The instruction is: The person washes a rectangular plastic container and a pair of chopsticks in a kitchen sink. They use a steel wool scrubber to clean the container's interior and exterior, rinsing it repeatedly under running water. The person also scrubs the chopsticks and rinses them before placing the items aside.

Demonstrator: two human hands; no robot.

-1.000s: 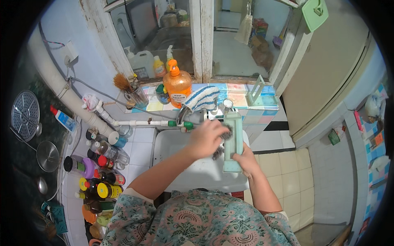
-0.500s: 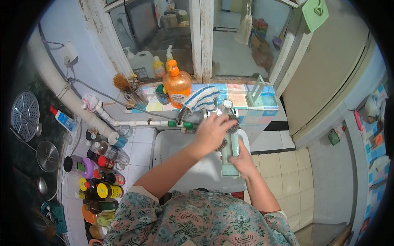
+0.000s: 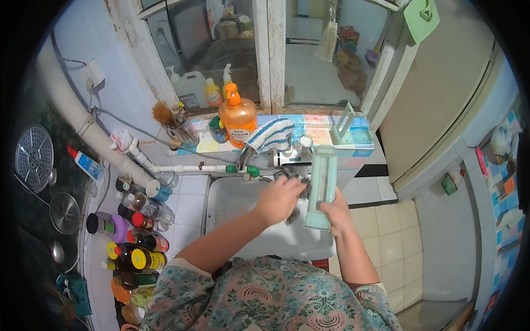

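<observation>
My right hand [image 3: 337, 214] is closed round the side of a long, pale green tray [image 3: 317, 222], thumb pressed along its edge and fingers tucked out of sight beneath. I hold the tray up over the right part of the white sink [image 3: 303, 243], its hollow side facing up toward me and its length running away from me. My left hand [image 3: 277, 199] is slightly blurred, fingers bent over a dark, wiry scrubber [image 3: 304, 190] that shows past my fingertips and again below my hand, just beside the tray's left wall. Whether the scrubber touches that wall, I can't tell.

I make out no lettering on the tray. Behind the sink, on the tiled ledge [image 3: 317, 122], an orange pump bottle [image 3: 238, 118] wears a pale label with dark print, too small for me to read. Next to it, a white towel [image 3: 271, 135] with blue stripes hangs over the tap [image 3: 243, 160].

On the tiled surface [image 3: 186, 201] to my left, bottles and jars crowd together. One dark jar [image 3: 140, 258] has a yellow lid and yellow label; a dark bottle [image 3: 148, 241] just beyond it carries a red one. Farther left, a blue and white bottle [image 3: 88, 165] with a red cap has printing too. Through the window glass, a yellow bottle [image 3: 213, 94] shows a small label, equally unreadable.
</observation>
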